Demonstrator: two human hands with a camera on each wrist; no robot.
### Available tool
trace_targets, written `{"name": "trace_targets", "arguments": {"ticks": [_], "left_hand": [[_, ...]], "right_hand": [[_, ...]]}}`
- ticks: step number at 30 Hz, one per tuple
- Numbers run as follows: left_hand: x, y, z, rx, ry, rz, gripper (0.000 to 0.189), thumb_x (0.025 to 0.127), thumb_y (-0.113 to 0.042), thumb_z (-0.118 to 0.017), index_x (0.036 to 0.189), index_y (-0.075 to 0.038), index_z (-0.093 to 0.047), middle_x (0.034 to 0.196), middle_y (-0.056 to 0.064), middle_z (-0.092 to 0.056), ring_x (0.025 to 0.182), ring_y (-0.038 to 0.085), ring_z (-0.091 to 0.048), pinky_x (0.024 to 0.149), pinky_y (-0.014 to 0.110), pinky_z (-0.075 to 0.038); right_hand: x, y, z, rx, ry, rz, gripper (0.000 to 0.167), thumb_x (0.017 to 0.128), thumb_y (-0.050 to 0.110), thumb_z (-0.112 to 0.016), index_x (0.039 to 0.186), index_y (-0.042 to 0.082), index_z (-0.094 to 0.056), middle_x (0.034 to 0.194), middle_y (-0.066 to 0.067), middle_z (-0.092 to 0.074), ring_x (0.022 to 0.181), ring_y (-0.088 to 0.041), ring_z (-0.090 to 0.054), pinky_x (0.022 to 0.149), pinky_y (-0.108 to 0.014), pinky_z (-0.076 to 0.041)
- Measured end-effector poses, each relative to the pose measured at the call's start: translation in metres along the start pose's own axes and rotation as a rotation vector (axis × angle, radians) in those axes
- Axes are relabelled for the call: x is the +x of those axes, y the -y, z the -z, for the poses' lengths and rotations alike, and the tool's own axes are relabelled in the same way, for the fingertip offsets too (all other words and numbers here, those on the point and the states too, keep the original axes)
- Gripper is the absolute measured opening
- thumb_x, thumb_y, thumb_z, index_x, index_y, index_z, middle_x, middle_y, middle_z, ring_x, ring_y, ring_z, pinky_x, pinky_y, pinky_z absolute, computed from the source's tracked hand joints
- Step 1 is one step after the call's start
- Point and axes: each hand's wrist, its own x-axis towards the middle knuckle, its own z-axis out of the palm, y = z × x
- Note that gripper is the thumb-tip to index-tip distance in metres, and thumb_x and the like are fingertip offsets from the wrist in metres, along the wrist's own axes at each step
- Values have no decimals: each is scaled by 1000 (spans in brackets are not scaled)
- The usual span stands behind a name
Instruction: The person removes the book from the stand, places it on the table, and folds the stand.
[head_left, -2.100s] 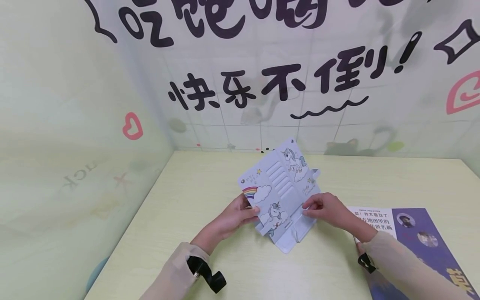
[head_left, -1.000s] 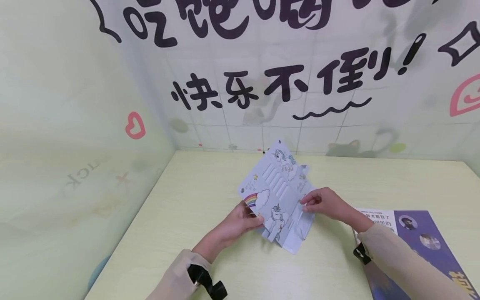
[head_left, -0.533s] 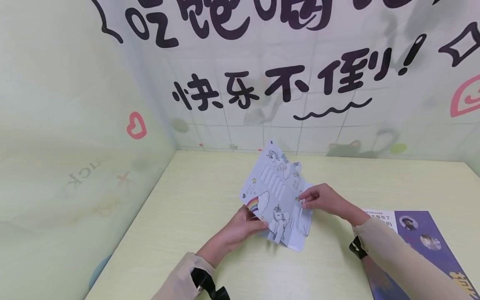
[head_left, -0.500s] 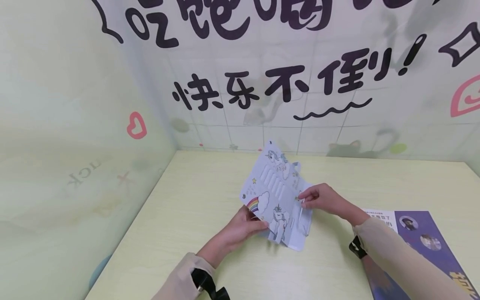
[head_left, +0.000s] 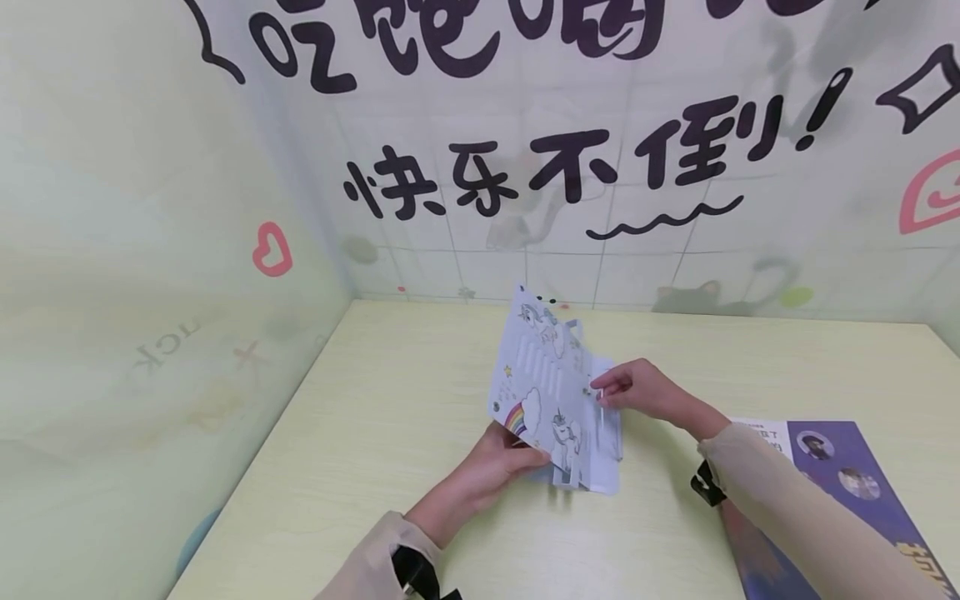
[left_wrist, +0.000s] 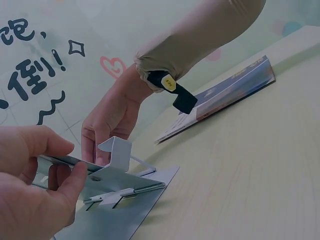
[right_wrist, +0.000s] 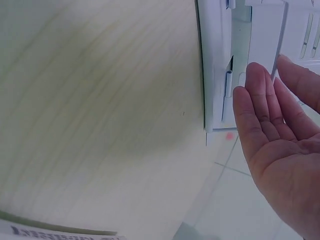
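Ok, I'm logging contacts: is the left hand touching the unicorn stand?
Touching: the left wrist view shows the left hand pinching an edge of the unicorn stand, with no gap.

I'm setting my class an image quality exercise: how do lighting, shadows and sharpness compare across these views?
Head: bright, wall lettering crisp, a soft shadow on the table near the right hand; left wrist: dimmer and bluish, the folding stand fairly sharp; right wrist: hazy, print on the book cut off and unreadable.
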Motion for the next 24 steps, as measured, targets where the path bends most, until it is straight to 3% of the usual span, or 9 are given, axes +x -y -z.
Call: {"name": "trace_targets", "arguments": {"ticks": [8, 12, 20, 24], "left_hand": [[-1, 1, -5, -34, -13, 7, 59, 75, 14, -56, 129, 1, -37, 116, 19, -53, 103, 26, -56, 89, 34, -47], [0, -2, -1, 52, 4, 10, 58, 75, 10, -62, 128, -1, -42, 115, 16, -55, 103, 25, -56, 89, 33, -47], [6, -31, 35, 344, 221, 67, 58, 76, 2, -67, 129, 0, -44, 116, 14, -56, 104, 26, -54, 91, 35, -45], [13, -55, 51, 362, 159, 117, 51, 79, 4, -60, 125, 7, -41, 115, 19, -53, 102, 28, -55, 92, 39, -45]], "right_hand": [[3, -3, 2, -10, 19, -6, 27, 79, -3, -66, 104, -14, -61, 88, -16, -67, 78, -15, -61, 67, -21, -50], [-1, 0, 3, -26, 3, -10, 28, 80, -1, -66, 105, -13, -61, 91, -17, -67, 81, -18, -61, 70, -23, -51], [-18, 16, 6, -80, -30, 109, 24, 81, 5, -65, 99, -10, -63, 81, -3, -63, 73, -14, -58, 65, -26, -51], [-26, 38, -4, -100, 5, 121, 25, 81, 5, -65, 102, -9, -63, 85, -4, -64, 75, -16, -59, 67, -27, -52]]}}
